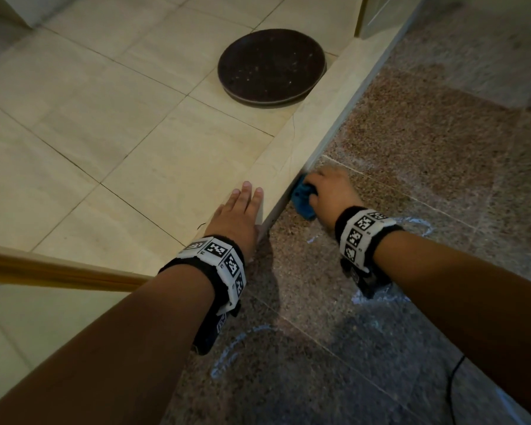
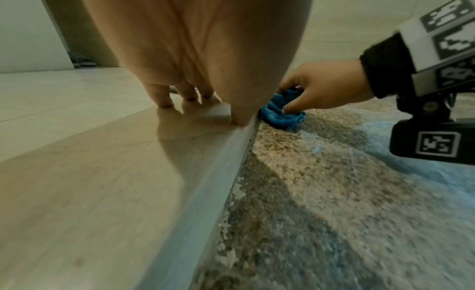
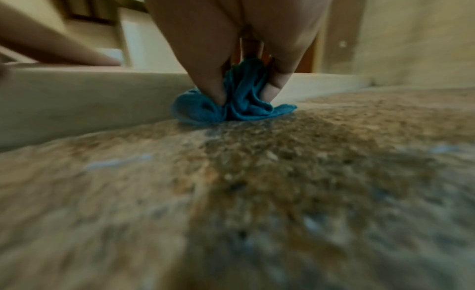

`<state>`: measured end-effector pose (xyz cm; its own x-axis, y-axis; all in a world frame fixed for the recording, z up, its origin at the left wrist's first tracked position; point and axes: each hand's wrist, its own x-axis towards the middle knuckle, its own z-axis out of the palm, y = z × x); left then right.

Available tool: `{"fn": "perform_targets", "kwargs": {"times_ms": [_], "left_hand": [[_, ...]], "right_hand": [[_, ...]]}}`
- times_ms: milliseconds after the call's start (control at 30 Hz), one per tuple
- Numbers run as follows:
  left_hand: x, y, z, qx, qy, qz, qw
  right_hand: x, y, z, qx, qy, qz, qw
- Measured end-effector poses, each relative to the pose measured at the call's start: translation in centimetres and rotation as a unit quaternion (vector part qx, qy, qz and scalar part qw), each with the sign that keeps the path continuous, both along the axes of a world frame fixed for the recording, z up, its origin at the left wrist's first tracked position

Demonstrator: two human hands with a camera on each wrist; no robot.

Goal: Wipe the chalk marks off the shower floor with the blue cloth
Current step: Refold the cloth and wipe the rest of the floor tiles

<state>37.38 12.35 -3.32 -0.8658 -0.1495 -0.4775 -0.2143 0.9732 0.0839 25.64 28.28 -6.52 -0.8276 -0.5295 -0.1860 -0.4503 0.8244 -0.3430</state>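
So the biggest thing in my head view is the shower floor [image 1: 411, 142], speckled brown stone filling the right half and the bottom of the frame. Left of it is the pale tiled bathroom floor [image 1: 74, 124], and a raised beige curb [image 1: 292, 154] runs diagonally between the two, from upper right down toward the middle. One dark round plate [image 1: 272, 67] sits in the upper middle, right up against the curb, looks parked out of the wiping zone.

My two forearms come in from the bottom, one marker band on each wrist. My left hand [image 1: 238, 214] lies flat on top of the curb, fingers straight and holding nothing. I'd say that's just a brace so I can lean in over the floor. My right hand [image 1: 328, 193] sits just right of the curb in the middle of the frame, fingers curled down around the one blue cloth [image 1: 302, 199], bunched into a wad and pressed onto the stone hard against the curb's base. Bunching probably gives more pressure in that corner.

Chalk marks: I count roughly three pale arcs left, one lower centre [image 1: 227, 354], one under my right wrist [image 1: 380, 297], one by the band [image 1: 417, 223], plus a hazy smear further right. So not finished, I reckon.
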Motion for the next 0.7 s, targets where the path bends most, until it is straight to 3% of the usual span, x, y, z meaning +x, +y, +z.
{"fn": "perform_targets", "kwargs": {"times_ms": [100,267,433,500,700], "left_hand": [[0.1,-0.2,-0.2,0.000,0.006,-0.007,1.000],[0.0,-0.1,-0.3,-0.007,0.007,-0.005,1.000],[0.0,0.2,0.1,-0.011,-0.006,0.000,1.000],[0.0,0.2,0.1,-0.008,-0.008,0.004,1.000],[-0.2,0.0,0.5,0.007,-0.029,0.004,1.000]], "right_hand": [[-0.8,-0.3,-0.6,-0.017,-0.036,-0.062,0.997],[1.0,-0.7,-1.0,-0.024,-0.020,-0.015,0.999],[5.8,0.1,-1.3,-0.045,-0.023,0.147,0.988],[5.8,0.2,-1.1,-0.031,-0.029,0.173,0.984],[6.0,-1.1,-0.7,-0.025,-0.037,0.099,0.994]]}}
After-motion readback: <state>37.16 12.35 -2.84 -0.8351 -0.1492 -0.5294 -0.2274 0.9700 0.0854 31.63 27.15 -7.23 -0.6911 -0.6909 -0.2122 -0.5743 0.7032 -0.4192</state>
